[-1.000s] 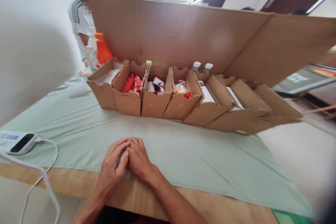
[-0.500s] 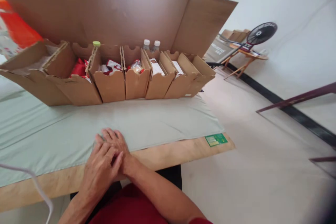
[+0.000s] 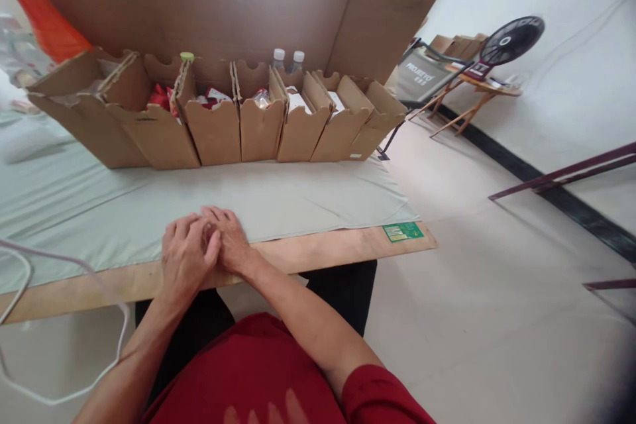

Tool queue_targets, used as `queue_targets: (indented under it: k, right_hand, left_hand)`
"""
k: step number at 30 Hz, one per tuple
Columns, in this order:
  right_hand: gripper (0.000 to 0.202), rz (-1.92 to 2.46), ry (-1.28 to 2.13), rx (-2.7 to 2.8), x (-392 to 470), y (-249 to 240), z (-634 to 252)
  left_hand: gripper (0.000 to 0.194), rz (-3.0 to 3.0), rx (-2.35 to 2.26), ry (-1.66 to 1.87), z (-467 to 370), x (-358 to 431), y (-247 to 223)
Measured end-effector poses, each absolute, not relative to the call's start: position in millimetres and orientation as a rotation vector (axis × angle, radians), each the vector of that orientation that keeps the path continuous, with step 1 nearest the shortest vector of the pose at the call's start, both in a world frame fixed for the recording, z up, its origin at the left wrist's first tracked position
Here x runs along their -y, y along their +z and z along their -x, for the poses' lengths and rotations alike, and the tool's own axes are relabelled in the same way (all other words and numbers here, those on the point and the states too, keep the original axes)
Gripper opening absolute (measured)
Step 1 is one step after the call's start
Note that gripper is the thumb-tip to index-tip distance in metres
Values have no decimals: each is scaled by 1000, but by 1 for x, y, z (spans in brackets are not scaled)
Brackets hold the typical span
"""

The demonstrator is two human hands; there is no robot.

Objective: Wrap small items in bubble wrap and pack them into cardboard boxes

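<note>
My left hand [image 3: 185, 253] rests near the front edge of the table, its fingers lying bent on the cloth and its thumb against the other hand. Beside it, touching, is my right hand [image 3: 227, 238], palm down, partly covered by the left. Neither shows anything held. Both are closest to the pale green cloth [image 3: 278, 202] and the bare wooden table edge [image 3: 318, 248]. Beyond them stands a row of open cardboard bins [image 3: 214, 136]. Inside some are red packets [image 3: 159, 98], a clear wrapped item [image 3: 262, 99] and white boxes [image 3: 298, 101].
Behind the bins rises a tall cardboard panel [image 3: 278, 6], with two white-capped bottles [image 3: 279, 58] before it. A white cable [image 3: 64, 258] loops at the left. A fan [image 3: 511, 41] stands on a small wooden table [image 3: 467, 103] at right. A green label [image 3: 402, 232] marks the table corner.
The view has tilted down, so the bins and table sit higher and more of the red shirt shows. My left hand has slid left, partly off the right hand.
</note>
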State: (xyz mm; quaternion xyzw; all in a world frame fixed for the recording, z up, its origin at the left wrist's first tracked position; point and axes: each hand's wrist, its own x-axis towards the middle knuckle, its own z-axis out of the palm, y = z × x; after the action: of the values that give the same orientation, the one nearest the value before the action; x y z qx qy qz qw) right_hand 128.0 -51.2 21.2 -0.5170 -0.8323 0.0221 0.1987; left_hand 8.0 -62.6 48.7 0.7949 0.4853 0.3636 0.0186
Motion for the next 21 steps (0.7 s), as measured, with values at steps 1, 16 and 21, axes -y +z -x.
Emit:
queue_targets:
  k: [1, 16, 21]
  right_hand:
    - [36, 1443, 74, 2327, 51, 21, -127]
    - [31, 1475, 147, 2315, 49, 29, -125]
    - [30, 1474, 175, 2326, 48, 25, -123]
  left_hand:
    - [22, -2414, -1516, 1158, -9, 59, 46]
    - [14, -2033, -1514, 1345, -14, 52, 30]
    - [17, -1999, -1498, 1338, -11, 50, 30]
